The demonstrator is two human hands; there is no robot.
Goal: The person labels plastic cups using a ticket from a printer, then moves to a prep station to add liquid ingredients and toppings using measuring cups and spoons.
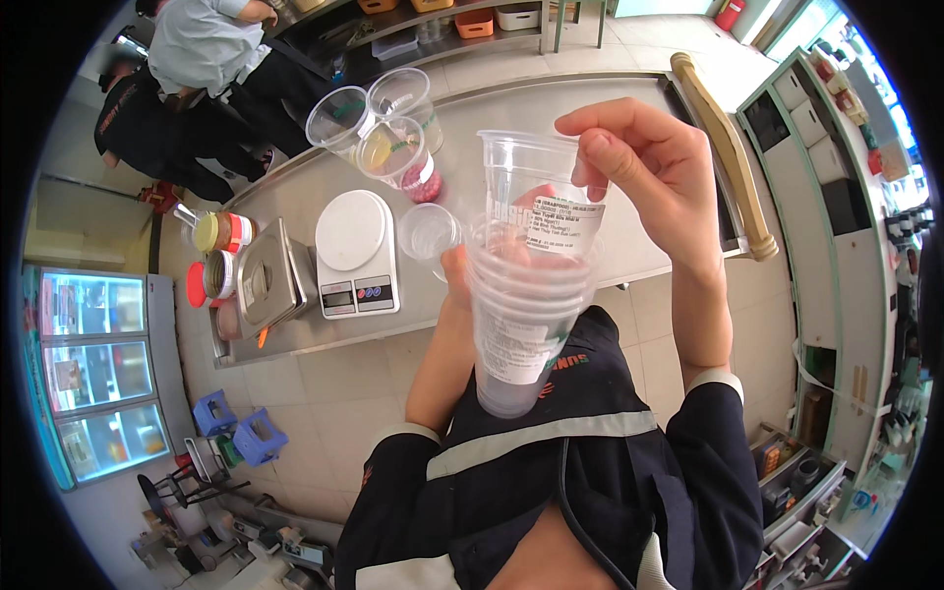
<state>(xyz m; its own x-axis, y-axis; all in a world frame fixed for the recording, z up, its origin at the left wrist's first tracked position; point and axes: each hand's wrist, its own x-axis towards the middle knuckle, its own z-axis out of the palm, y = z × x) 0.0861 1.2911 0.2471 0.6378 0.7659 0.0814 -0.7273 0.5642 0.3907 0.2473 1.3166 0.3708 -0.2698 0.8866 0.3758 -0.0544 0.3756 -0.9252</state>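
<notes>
A stack of clear plastic cups [527, 295] is held upright before my chest. My left hand [459, 274] grips it from the left, with some fingers seen through the plastic. The top cup [509, 166] rises well above the others, and a printed white label [564, 221] is on its side. At that cup's right rim, my right hand [656, 166] has its thumb and fingers closed on the edge. Another printed label [512, 358] shows lower in the stack. Behind my left hand, a smaller clear cup [428, 230] stands beside the white digital kitchen scale [358, 254].
On the stainless steel table [509, 107] stand several clear cups, one holding dark pink pieces [423, 186]. Lidded metal container [265, 284] and jars [221, 232] occupy the left end. A wooden rail [726, 155] edges the right. Two people [206, 51] stand beyond the table.
</notes>
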